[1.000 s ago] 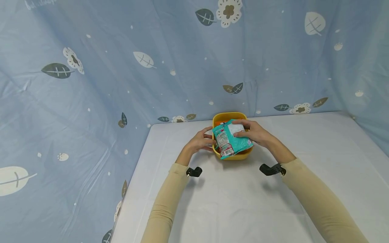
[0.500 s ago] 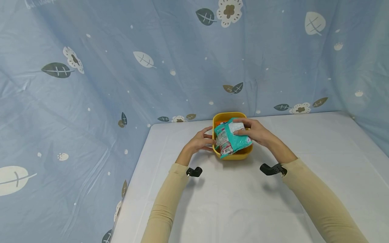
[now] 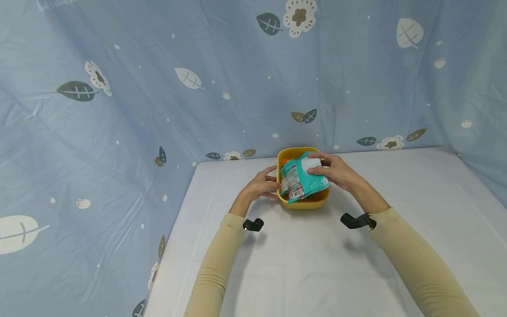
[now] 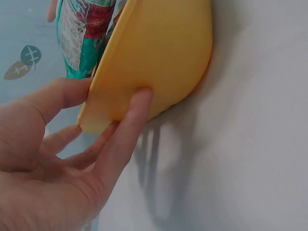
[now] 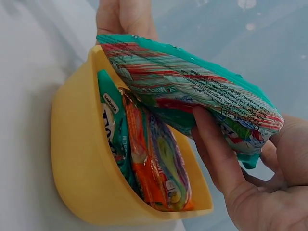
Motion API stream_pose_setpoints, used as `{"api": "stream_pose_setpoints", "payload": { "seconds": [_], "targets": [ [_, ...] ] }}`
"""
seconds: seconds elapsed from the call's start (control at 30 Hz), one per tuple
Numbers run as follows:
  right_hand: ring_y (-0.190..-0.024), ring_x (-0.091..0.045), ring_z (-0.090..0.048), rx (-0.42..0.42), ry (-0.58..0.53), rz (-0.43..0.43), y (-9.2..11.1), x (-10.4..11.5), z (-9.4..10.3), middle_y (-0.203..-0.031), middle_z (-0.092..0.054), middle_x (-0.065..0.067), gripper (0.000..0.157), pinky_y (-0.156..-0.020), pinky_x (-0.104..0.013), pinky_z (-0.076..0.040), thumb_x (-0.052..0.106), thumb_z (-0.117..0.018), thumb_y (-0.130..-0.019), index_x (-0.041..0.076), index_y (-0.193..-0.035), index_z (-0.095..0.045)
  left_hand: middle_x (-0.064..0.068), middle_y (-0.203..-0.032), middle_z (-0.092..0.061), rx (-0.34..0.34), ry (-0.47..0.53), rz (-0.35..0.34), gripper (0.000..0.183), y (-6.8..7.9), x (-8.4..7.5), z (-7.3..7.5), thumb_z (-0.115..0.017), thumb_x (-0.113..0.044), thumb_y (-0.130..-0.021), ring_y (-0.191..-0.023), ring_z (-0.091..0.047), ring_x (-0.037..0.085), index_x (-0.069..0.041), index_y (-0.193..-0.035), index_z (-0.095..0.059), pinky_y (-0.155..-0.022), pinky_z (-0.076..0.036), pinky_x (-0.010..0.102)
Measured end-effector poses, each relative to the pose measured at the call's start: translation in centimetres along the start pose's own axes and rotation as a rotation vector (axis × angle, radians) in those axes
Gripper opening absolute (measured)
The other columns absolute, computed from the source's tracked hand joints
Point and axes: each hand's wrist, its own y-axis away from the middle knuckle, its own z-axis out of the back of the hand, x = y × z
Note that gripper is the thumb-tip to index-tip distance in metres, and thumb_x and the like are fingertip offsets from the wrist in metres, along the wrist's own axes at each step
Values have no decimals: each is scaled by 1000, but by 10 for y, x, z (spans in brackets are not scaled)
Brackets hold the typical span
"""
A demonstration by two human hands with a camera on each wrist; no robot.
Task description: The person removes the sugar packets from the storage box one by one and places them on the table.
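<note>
A yellow plastic tub (image 3: 305, 205) stands on the table against the back curtain. My left hand (image 3: 257, 185) holds its left side, the thumb at the rim and the fingers against the outer wall (image 4: 159, 53). With my right hand (image 3: 339, 172) I grip a teal snack packet (image 3: 310, 182) by its right part, tilted over the tub's opening. In the right wrist view, fingers and thumb pinch this packet (image 5: 183, 79) from two sides. Below it, a green packet (image 5: 113, 120) and an orange packet (image 5: 144, 163) stand on edge inside the tub. The tub's far interior is partly hidden.
A white sheet covers the table (image 3: 277, 268). Blue patterned curtain (image 3: 245, 105) hangs right behind the tub and along the left side. Black wrist straps with cameras (image 3: 354, 221) project from both sleeves.
The teal packet in my right hand has shifted slightly up and to the right. More of the green packet in the tub shows at the left. My left hand stays put.
</note>
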Motion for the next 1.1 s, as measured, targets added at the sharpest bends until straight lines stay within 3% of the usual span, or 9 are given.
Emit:
{"api": "stream_pose_setpoints", "payload": {
  "seconds": [0.27, 1.1],
  "targets": [
    [-103, -21, -59, -54, -26, 2, 3, 2, 4, -135, -46, -15, 65, -81, -23, -61, 30, -74, -89, 24, -147, -44, 21, -141, -46, -7, 9, 2, 81, -1, 2, 1, -67, 0, -89, -109, -64, 33, -29, -154, -29, -81, -63, 49],
    [-96, -15, -64, -111, -77, 14, 8, 9, 19, -138, -45, -12, 64, -79, -26, -63, 29, -74, -89, 23, -146, -44, 21, -141, -45, -17, 1, 14, 75, -3, 3, 1, -64, -4, -93, -112, -63, 34, -30, -154, -30, -80, -63, 49]
  ]
}}
